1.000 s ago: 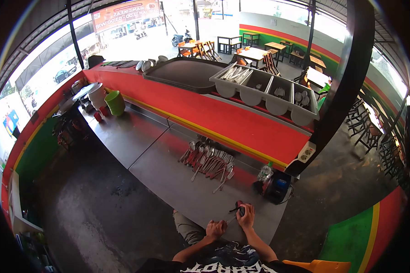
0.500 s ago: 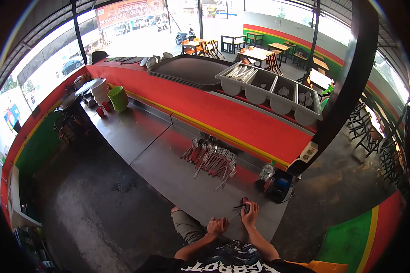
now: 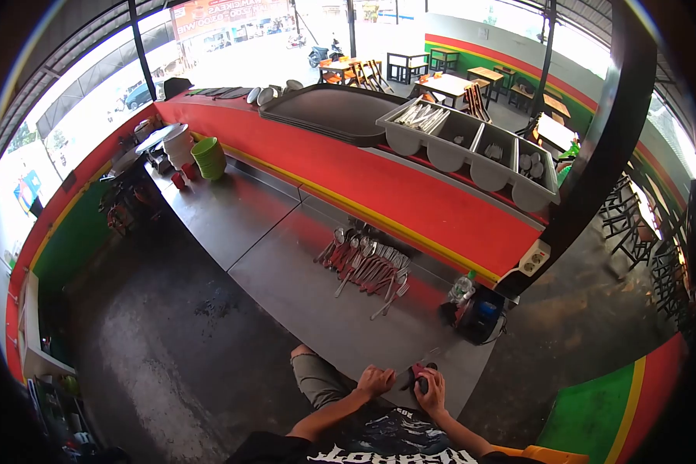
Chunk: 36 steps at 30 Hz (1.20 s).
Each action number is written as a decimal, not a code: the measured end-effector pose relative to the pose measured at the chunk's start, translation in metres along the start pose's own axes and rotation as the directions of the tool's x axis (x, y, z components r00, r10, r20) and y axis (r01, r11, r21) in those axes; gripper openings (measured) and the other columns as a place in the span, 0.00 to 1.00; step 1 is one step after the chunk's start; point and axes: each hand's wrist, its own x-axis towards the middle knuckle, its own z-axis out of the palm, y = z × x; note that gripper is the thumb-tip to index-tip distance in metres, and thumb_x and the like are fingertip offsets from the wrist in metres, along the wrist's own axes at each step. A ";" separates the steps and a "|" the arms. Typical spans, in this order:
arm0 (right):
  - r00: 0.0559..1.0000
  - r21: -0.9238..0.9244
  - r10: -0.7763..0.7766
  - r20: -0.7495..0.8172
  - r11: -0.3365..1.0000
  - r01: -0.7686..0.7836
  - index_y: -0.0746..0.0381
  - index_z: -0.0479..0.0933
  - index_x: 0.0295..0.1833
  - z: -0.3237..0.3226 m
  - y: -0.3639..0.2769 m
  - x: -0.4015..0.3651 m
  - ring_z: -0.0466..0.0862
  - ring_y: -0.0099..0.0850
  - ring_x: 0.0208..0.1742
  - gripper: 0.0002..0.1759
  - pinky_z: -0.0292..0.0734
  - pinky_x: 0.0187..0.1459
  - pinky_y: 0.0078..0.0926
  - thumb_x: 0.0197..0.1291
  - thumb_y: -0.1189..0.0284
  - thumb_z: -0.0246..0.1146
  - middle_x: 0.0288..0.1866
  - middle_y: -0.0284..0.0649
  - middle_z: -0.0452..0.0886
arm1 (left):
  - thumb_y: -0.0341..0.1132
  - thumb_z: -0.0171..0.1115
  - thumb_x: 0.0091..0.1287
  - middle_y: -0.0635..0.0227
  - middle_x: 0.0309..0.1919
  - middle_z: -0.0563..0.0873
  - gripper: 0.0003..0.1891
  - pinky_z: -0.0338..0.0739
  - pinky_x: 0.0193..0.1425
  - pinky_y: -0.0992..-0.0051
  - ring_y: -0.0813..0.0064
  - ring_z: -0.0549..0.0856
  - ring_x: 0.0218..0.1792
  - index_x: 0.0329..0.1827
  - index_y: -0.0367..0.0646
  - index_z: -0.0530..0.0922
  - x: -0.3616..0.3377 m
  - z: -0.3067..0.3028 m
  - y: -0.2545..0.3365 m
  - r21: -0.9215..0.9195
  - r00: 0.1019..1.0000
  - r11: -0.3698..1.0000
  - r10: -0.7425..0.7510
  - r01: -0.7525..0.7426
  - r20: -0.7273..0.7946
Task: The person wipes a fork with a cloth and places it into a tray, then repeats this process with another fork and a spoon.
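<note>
My left hand is closed in a fist just above the counter's front edge. What looks like a thin knife runs from it toward the right hand; its handle is hidden in my fingers. Beside it, my right hand presses down on a small red and black tool, apparently a knife sharpener, on the grey counter. Farther back lies a heap of cutlery, spoons and forks among it, partly reddish in colour.
A clear bottle and a black device stand at the counter's right end. On the red ledge are a grey cutlery tray and stacked dark trays. Green buckets stand far left. A power socket sits on the right post.
My left hand has moved slightly right and the right hand slightly down. Less of the thin strip between them shows now. The view has shifted a little.
</note>
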 end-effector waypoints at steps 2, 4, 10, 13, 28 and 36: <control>1.000 -0.032 0.026 0.005 0.999 -0.026 0.56 0.76 0.55 0.002 0.002 0.001 0.76 0.47 0.62 0.21 0.69 0.63 0.46 0.55 0.69 0.68 0.60 0.45 0.76 | 0.40 0.59 0.68 0.64 0.13 0.79 0.11 0.75 0.33 0.59 0.59 0.82 0.17 0.27 0.49 0.75 0.011 0.000 -0.009 0.007 0.984 0.993 0.114 -0.116 0.138; 0.999 -0.040 0.048 0.006 0.998 -0.048 0.56 0.76 0.56 0.005 0.002 0.000 0.75 0.48 0.63 0.22 0.69 0.62 0.47 0.54 0.68 0.68 0.60 0.46 0.75 | 0.40 0.59 0.68 0.65 0.11 0.77 0.10 0.75 0.33 0.60 0.59 0.80 0.16 0.28 0.50 0.75 0.012 0.003 -0.018 -0.015 0.956 0.980 0.197 -0.199 0.218; 0.994 -0.102 0.100 0.045 0.990 -0.095 0.55 0.75 0.56 0.009 0.013 0.000 0.75 0.49 0.62 0.25 0.70 0.61 0.49 0.52 0.63 0.69 0.59 0.46 0.75 | 0.42 0.61 0.68 0.69 0.12 0.74 0.11 0.74 0.32 0.62 0.65 0.77 0.15 0.28 0.52 0.74 0.019 0.005 -0.019 -0.061 0.937 0.969 0.245 -0.237 0.247; 0.985 -0.126 0.144 0.098 0.983 -0.131 0.56 0.74 0.56 0.005 0.009 0.012 0.74 0.53 0.61 0.24 0.70 0.60 0.52 0.52 0.65 0.68 0.60 0.48 0.74 | 0.41 0.63 0.68 0.73 0.13 0.72 0.11 0.73 0.32 0.67 0.69 0.76 0.16 0.28 0.54 0.74 0.037 0.001 -0.021 -0.070 0.924 0.958 0.286 -0.278 0.252; 0.978 -0.163 0.192 0.080 0.971 -0.178 0.53 0.74 0.56 0.005 0.004 0.016 0.74 0.50 0.60 0.29 0.69 0.60 0.51 0.45 0.64 0.70 0.59 0.45 0.72 | 0.42 0.59 0.70 0.71 0.14 0.76 0.10 0.72 0.34 0.66 0.68 0.80 0.19 0.30 0.52 0.75 0.039 -0.006 -0.018 -0.120 0.924 0.979 0.198 -0.167 0.328; 0.990 -0.165 0.141 -0.004 0.976 -0.140 0.55 0.75 0.54 0.011 0.002 0.007 0.74 0.50 0.59 0.27 0.70 0.59 0.50 0.43 0.67 0.71 0.56 0.44 0.74 | 0.42 0.58 0.70 0.61 0.18 0.81 0.11 0.77 0.39 0.59 0.56 0.84 0.25 0.32 0.47 0.78 0.027 -0.004 -0.021 -0.191 0.963 0.981 0.080 -0.030 0.258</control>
